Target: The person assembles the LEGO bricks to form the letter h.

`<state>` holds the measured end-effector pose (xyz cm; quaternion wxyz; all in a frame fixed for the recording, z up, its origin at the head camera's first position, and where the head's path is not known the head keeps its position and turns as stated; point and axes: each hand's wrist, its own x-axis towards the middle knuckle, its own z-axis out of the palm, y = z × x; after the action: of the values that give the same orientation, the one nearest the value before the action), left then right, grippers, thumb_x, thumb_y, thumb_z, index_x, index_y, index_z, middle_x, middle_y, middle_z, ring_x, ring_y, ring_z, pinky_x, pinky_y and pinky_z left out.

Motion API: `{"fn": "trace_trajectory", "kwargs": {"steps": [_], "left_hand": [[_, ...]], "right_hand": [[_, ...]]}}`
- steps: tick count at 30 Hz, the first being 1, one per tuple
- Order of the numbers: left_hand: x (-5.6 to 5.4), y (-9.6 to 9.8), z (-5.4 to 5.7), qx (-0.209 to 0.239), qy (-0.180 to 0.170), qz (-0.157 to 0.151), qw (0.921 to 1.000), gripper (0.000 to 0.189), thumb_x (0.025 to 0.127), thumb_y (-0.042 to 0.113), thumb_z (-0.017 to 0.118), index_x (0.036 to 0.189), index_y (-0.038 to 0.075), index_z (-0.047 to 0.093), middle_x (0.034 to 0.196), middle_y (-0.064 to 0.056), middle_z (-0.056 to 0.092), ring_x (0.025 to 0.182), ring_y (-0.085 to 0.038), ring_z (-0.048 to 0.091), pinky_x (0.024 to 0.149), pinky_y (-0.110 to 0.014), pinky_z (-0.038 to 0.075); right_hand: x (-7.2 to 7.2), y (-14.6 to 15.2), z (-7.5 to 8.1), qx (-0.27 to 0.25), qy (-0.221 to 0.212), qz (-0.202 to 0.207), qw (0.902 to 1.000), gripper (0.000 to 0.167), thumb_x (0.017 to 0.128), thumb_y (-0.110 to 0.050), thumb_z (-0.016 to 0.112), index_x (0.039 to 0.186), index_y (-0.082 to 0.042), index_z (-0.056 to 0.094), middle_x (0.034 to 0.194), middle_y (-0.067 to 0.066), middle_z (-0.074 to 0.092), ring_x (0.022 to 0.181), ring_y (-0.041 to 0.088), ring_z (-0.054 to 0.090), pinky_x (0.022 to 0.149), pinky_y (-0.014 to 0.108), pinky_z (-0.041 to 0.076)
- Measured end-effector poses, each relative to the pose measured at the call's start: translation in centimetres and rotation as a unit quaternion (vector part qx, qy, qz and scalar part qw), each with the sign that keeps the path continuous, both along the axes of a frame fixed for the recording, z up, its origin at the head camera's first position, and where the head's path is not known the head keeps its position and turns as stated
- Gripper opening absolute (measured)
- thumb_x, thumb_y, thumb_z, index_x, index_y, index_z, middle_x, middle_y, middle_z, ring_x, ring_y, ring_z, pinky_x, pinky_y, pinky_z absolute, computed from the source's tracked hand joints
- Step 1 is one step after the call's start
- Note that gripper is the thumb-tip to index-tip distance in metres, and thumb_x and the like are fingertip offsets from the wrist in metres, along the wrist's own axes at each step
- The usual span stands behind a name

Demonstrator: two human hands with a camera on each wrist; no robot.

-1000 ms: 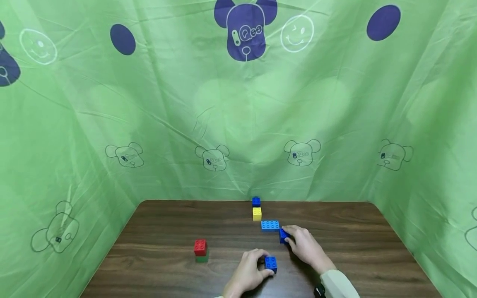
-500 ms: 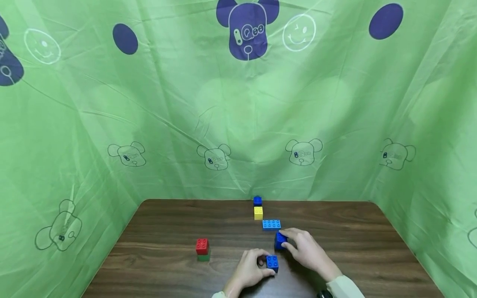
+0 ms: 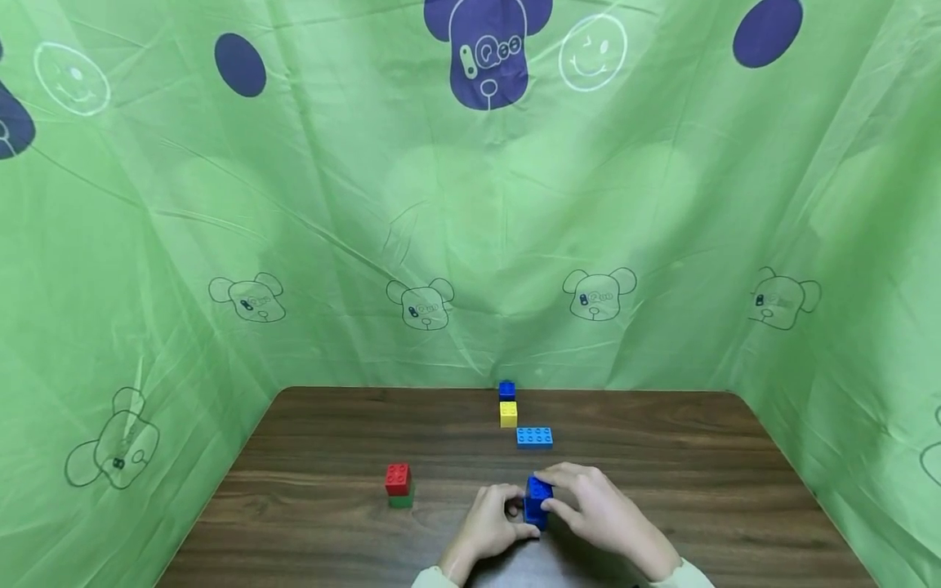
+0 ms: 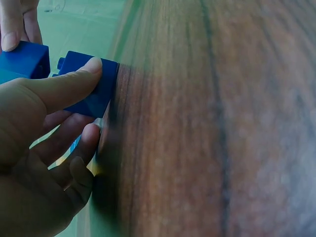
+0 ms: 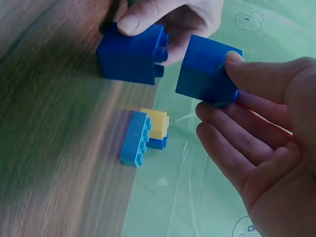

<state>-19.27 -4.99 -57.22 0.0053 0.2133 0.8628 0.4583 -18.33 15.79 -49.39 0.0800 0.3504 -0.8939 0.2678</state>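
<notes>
Room rightward; light-blue brick (image 3: 534,438) beyond hands (image 3: 488,523) (image 3: 604,508)

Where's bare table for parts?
Free on the brown wooden table: right of the right hand; left of the red plastic brick atop a green one. Crowded: centre, left hand holding a lower blue brick, right an upper one; light-blue oblong brick, yellow brick, far blue brick beyond.

Looks bright in the head view, with pale patches on the green cloth (image 3: 470,204); seems dimmer, kinda hazy in the 2 wrist views, blurs the tabletop (image 4: 256,148) up close.
</notes>
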Motion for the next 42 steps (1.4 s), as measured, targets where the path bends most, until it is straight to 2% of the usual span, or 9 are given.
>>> {"fn": "trace_trajectory", "kwargs": {"steps": [7, 16, 27, 42], "left_hand": [[-0.1, 0.1, 0.0, 0.004, 0.001, -0.003, 1.0, 0.033, 0.071, 0.022, 0.094, 0.099, 0.015, 0.078, 0.087, 0.012, 0.069, 0.074, -0.002, 0.06, 0.065, -0.015, 0.046], [0.0, 0.1, -0.3, 0.01, -0.004, 0.003, 0.9999, 0.033, 0.07, 0.02, 0.094, 0.098, 0.016, 0.078, 0.086, 0.013, 0.068, 0.073, -0.001, 0.059, 0.065, -0.015, 0.046], [0.0, 0.2, -0.4, 0.002, 0.011, 0.004, 0.9999, 0.031, 0.071, 0.02, 0.093, 0.096, 0.016, 0.077, 0.082, 0.013, 0.066, 0.071, -0.001, 0.058, 0.063, -0.014, 0.045], [-0.1, 0.1, -0.3, 0.004, 0.02, 0.01, 0.9997, 0.031, 0.068, 0.021, 0.095, 0.094, 0.019, 0.078, 0.081, 0.013, 0.067, 0.069, -0.001, 0.058, 0.061, -0.013, 0.042]], "right_hand": [[0.3, -0.1, -0.2, 0.024, -0.016, 0.008, 0.9996, 0.032, 0.089, -0.016, 0.078, 0.119, -0.004, 0.072, 0.113, 0.005, 0.074, 0.103, 0.02, 0.071, 0.084, 0.035, 0.059], [0.1, -0.2, -0.7, 0.035, 0.003, 0.001, 0.9994, 0.032, 0.088, -0.017, 0.079, 0.116, -0.004, 0.073, 0.11, 0.005, 0.074, 0.1, 0.02, 0.072, 0.081, 0.035, 0.06], [0.1, -0.7, -0.2, 0.051, 0.017, 0.003, 0.9986, 0.031, 0.088, -0.016, 0.079, 0.116, -0.005, 0.075, 0.109, 0.005, 0.074, 0.098, 0.02, 0.071, 0.082, 0.035, 0.059], [-0.1, -1.2, 0.0, 0.063, 0.015, -0.005, 0.9979, 0.027, 0.087, -0.017, 0.08, 0.112, -0.007, 0.077, 0.106, 0.003, 0.074, 0.095, 0.018, 0.071, 0.081, 0.034, 0.059]]}}
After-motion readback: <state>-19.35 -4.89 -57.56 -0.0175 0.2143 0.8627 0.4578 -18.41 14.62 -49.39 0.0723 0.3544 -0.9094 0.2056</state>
